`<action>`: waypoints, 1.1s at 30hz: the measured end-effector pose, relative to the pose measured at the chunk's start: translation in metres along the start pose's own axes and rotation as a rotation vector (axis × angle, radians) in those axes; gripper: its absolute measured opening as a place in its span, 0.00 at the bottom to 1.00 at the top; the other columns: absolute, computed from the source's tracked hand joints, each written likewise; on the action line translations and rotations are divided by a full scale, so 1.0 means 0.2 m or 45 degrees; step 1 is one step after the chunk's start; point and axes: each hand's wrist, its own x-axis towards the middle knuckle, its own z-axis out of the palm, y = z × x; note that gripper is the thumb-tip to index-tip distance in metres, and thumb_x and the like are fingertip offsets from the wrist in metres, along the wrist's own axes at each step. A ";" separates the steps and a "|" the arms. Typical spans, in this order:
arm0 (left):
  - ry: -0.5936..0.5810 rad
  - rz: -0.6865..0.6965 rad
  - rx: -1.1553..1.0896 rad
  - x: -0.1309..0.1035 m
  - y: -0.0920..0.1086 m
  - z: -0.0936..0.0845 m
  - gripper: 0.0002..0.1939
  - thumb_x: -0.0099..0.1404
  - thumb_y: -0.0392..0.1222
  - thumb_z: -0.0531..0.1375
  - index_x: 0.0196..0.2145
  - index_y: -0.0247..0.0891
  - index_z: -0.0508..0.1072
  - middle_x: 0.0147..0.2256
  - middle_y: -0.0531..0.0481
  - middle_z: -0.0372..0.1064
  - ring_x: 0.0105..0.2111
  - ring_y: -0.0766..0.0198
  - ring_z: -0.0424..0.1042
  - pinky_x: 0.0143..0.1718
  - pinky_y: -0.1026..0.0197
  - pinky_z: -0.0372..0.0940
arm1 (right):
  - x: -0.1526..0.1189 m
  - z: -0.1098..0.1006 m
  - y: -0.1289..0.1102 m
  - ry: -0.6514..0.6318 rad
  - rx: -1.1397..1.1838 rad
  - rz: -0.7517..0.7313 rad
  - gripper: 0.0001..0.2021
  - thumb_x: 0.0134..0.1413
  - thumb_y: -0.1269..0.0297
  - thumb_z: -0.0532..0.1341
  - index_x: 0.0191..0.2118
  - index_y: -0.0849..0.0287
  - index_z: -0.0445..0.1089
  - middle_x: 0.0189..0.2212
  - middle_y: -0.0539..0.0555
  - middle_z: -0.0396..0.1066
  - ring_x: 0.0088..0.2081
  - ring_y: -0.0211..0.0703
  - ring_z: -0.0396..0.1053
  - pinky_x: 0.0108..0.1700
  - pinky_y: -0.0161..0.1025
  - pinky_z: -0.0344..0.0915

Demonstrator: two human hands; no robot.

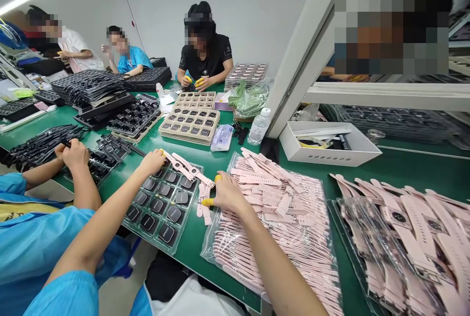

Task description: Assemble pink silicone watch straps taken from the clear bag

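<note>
Both forearms reach forward over the green surface [220,159]. The left hand [152,162] rests knuckles up at the far edge of a tray [161,206] of dark watch faces, its grip closed on the end of a pink watch [183,167] lying just beside it. The right hand [227,193], with yellow finger cots, pinches pink straps [203,201] between tray and strap pile [279,223]. The fingertips are hidden. A co-worker's hand [75,154] works at left.
</note>
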 end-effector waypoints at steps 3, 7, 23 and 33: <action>0.062 -0.051 -0.025 -0.02 0.01 -0.01 0.14 0.72 0.33 0.51 0.46 0.34 0.76 0.50 0.33 0.71 0.53 0.45 0.68 0.49 0.50 0.65 | 0.00 -0.01 -0.01 -0.038 -0.014 0.022 0.47 0.42 0.36 0.73 0.59 0.69 0.67 0.71 0.76 0.52 0.71 0.70 0.51 0.70 0.54 0.51; 0.257 -0.212 -0.057 0.00 0.07 -0.08 0.16 0.75 0.36 0.47 0.48 0.30 0.73 0.50 0.29 0.69 0.55 0.40 0.65 0.51 0.45 0.64 | -0.01 -0.03 0.00 -0.066 -0.030 0.004 0.44 0.45 0.35 0.72 0.58 0.67 0.69 0.71 0.75 0.53 0.71 0.70 0.52 0.70 0.55 0.52; 1.010 0.068 -0.890 0.14 0.62 0.21 0.10 0.70 0.32 0.57 0.48 0.39 0.72 0.45 0.40 0.72 0.49 0.50 0.71 0.52 0.47 0.71 | 0.01 0.03 0.06 0.020 -0.013 -0.074 0.43 0.44 0.42 0.75 0.60 0.64 0.67 0.66 0.73 0.59 0.68 0.69 0.58 0.68 0.56 0.57; 0.791 0.084 -1.059 0.13 0.68 0.19 0.09 0.72 0.36 0.57 0.47 0.36 0.72 0.46 0.39 0.73 0.51 0.50 0.72 0.54 0.47 0.70 | 0.04 0.15 0.12 0.186 -0.071 -0.050 0.30 0.51 0.40 0.69 0.48 0.61 0.69 0.64 0.76 0.62 0.65 0.72 0.61 0.64 0.60 0.60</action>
